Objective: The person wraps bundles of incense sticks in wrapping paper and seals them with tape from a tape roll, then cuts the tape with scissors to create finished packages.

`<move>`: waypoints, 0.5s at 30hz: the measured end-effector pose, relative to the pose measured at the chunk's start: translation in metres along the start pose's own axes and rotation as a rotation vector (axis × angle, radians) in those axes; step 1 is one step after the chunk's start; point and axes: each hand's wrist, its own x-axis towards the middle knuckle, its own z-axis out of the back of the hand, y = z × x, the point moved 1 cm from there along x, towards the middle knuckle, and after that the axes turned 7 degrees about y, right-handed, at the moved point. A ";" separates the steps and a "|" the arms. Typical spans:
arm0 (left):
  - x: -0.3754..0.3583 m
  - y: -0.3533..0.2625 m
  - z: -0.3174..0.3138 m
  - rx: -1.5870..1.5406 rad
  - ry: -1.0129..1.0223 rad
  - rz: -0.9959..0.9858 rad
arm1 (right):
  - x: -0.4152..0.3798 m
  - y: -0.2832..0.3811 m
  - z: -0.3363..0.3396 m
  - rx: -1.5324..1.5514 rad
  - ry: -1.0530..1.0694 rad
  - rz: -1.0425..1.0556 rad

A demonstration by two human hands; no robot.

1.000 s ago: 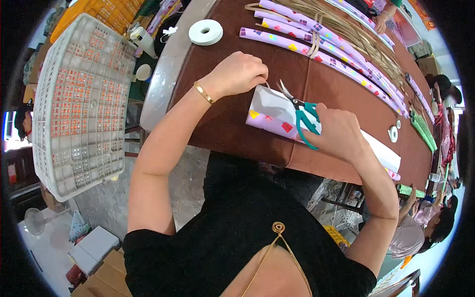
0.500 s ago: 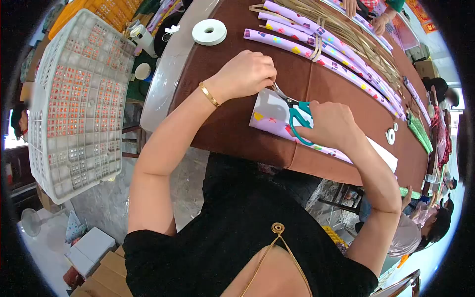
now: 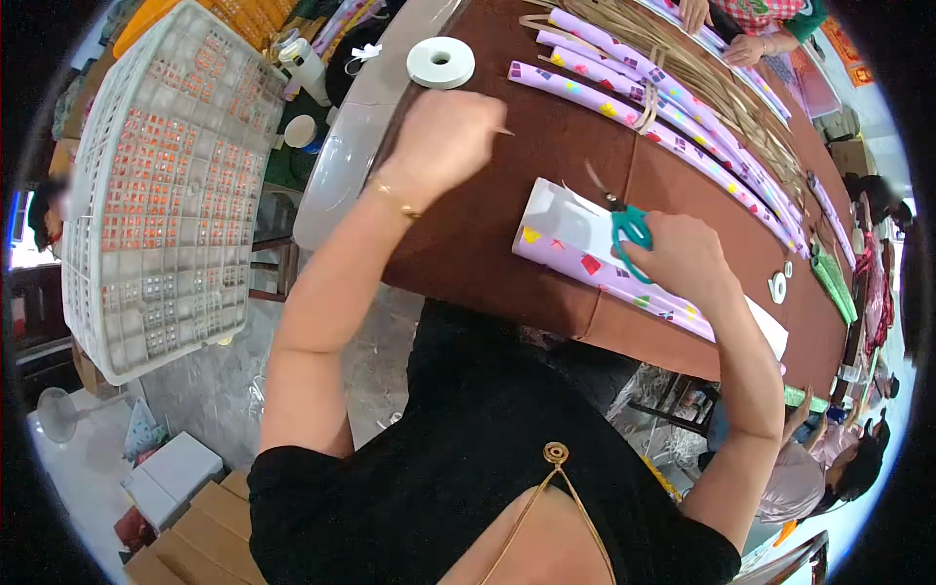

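My left hand [image 3: 444, 138] is closed near the white tape roll [image 3: 441, 63], with a small thin piece sticking out between its fingers; what it is I cannot make out. In my right hand [image 3: 685, 255] are teal-handled scissors [image 3: 632, 230], their blades pointing up and left over the brown cloth. Below the scissors a purple patterned paper [image 3: 565, 255] lies partly rolled, its white inner side showing. The right hand is over this paper.
Purple wrapped rolls [image 3: 624, 109] and dry brown strips [image 3: 673, 63] lie along the far side of the brown-covered table [image 3: 546, 307]. Small tape rolls [image 3: 777, 287] sit at the right. A white crate [image 3: 171, 195] stands at left. Other people's hands [image 3: 746, 49] are across the table.
My left hand has moved up and left, away from the scissors and paper. The scissors have come off the paper's left edge, moving right, their blades now apart.
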 end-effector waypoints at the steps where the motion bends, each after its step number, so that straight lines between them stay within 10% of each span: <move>1: -0.012 0.013 0.011 0.133 0.108 0.189 | -0.002 -0.008 -0.002 0.078 -0.052 -0.027; 4: -0.038 0.062 0.036 0.407 0.313 0.567 | -0.007 -0.026 -0.007 0.219 -0.115 -0.074; 8: -0.054 0.095 0.020 0.524 -0.074 0.521 | -0.005 -0.035 -0.012 0.354 -0.153 -0.110; 15: -0.010 0.085 -0.012 0.043 -0.141 0.349 | -0.009 -0.028 -0.016 0.424 -0.220 -0.028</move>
